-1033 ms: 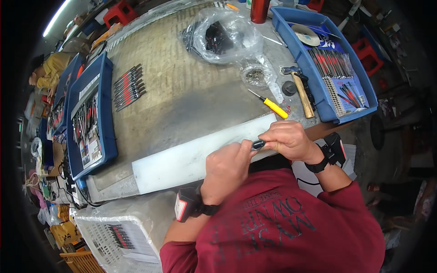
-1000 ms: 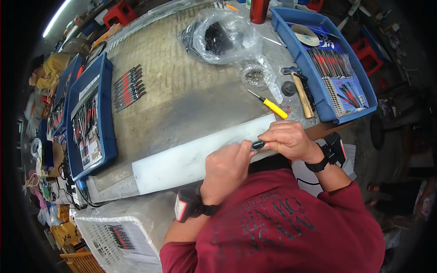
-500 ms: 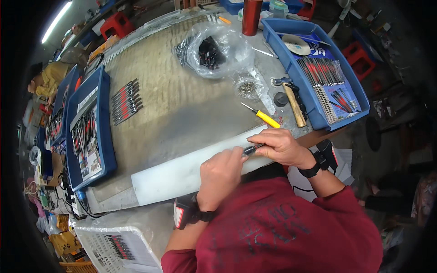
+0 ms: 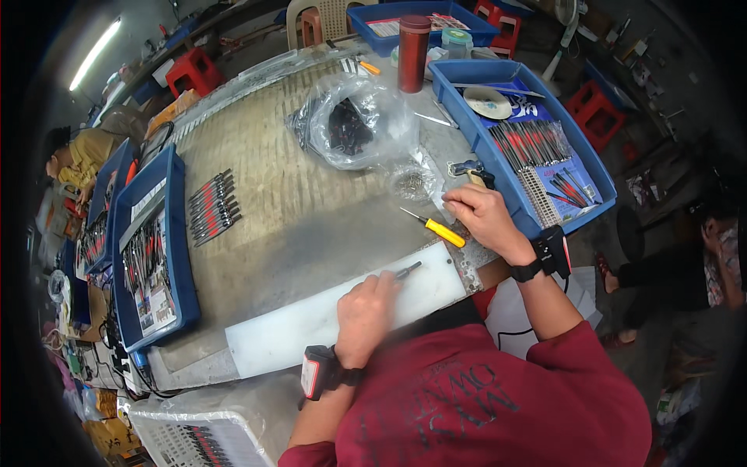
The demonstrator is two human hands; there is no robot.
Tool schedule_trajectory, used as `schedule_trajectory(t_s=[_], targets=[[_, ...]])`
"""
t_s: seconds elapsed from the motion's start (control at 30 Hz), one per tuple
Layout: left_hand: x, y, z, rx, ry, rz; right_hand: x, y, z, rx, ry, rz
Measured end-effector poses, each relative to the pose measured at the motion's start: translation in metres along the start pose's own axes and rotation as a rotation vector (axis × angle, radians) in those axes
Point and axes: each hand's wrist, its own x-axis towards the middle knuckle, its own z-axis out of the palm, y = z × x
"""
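Hands well apart | left hand (image 4: 366, 315) wrapped round a dark rod (image 4: 408, 270), its end jutting over the white board (image 4: 288, 342) | right hand (image 4: 484, 218) beside the hammer (image 4: 464, 167), fingers bunched; I can't tell if they pinch anything | best, I'd say: keep the rod steady, clear of the screwdriver (image 4: 445, 233)

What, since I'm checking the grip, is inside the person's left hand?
The left hand holds a slim dark piece; one end sticks out to the right, over the white board. The fingers cover the rest, so its other end cannot be seen.
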Motion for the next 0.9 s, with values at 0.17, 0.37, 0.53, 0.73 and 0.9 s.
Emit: schedule_trajectory(t_s=[0.17,0.37,0.53,0.73,0.9], targets=[[-0.003,-0.001,0.003,0.001,-0.025,-0.034,0.024,0.017,0.019,-0.092,-0.011,-0.099],[-0.002,-0.001,0.004,-0.013,0.003,-0.023,0.044,0.039,0.039,-0.252,-0.103,-0.192],[-0.002,0.0,0.002,-0.033,-0.008,-0.028,0.048,0.048,0.048,-0.379,-0.151,-0.209],[-0.001,0.001,-0.001,-0.066,-0.021,-0.038,0.051,0.052,0.052,-0.434,-0.17,-0.277],[-0.001,0.002,-0.002,-0.06,-0.015,-0.038,0.055,0.05,0.053,-0.442,-0.216,-0.281]])
